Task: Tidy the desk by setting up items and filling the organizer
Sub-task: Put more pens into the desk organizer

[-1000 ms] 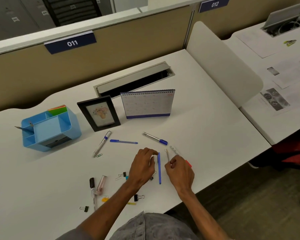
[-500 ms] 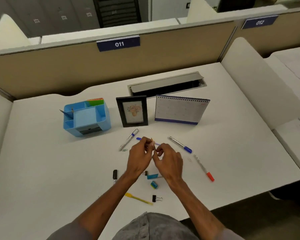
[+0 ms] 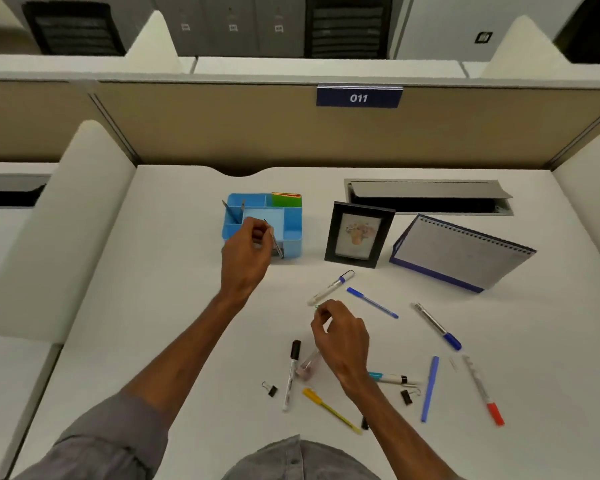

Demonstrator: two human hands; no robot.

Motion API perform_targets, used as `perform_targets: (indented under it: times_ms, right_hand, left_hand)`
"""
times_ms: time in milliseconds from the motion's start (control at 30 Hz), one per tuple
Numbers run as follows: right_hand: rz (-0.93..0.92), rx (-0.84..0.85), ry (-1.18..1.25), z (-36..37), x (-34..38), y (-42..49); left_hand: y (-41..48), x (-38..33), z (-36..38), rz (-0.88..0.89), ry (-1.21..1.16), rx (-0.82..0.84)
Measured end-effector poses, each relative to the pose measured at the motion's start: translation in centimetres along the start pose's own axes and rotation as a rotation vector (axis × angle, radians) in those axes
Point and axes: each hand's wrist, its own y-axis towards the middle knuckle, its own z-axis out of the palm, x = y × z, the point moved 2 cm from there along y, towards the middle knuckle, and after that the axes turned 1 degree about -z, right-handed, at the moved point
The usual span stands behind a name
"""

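Observation:
A blue desk organizer [image 3: 293,230] stands at the back left of the desk, with two pencils in its left slot and coloured notes at its back. My left hand [image 3: 246,258] is raised in front of it and pinches a thin grey pencil [image 3: 274,239] that slants over the organizer's front. My right hand [image 3: 340,336] hovers lower, fingers curled; a small green paper clip [image 3: 316,307] lies at its fingertips, next to a white marker [image 3: 329,287]. Several pens lie scattered on the white desk [image 3: 174,306].
A black photo frame [image 3: 359,235] and a spiral desk calendar [image 3: 461,252] stand right of the organizer, before an open cable tray [image 3: 430,197]. Blue pens [image 3: 371,302], a red-capped pen [image 3: 482,389], a yellow pen [image 3: 331,410], a black-capped marker [image 3: 291,374] and binder clips [image 3: 270,389] lie near the front.
My hands have parted. The left hand has carried the pencil up and left to the organizer; the right hand has stayed low over the pens. The view has swung left.

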Motion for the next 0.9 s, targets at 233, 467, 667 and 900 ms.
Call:
perform_targets:
  times_ms: [233,467,667,900]
  right_hand:
    - [0.019,0.042,-0.009,3.8,1.2,-0.4]
    - [0.036,0.05,-0.014,5.2,1.6,0.3]
    - [0.087,0.065,-0.031,5.7,1.7,0.7]
    - [0.097,0.077,-0.028,5.4,1.5,0.1]
  left_hand:
    - [8.4,4.1,-5.5,0.045,0.051,-0.139]
    - [12.3,8.0,-4.6,-0.006,0.116,-0.098]
    - [12.3,10.2,-2.6,-0.097,0.174,0.031]
    - [10.8,9.7,-2.2,-0.076,0.127,0.021]
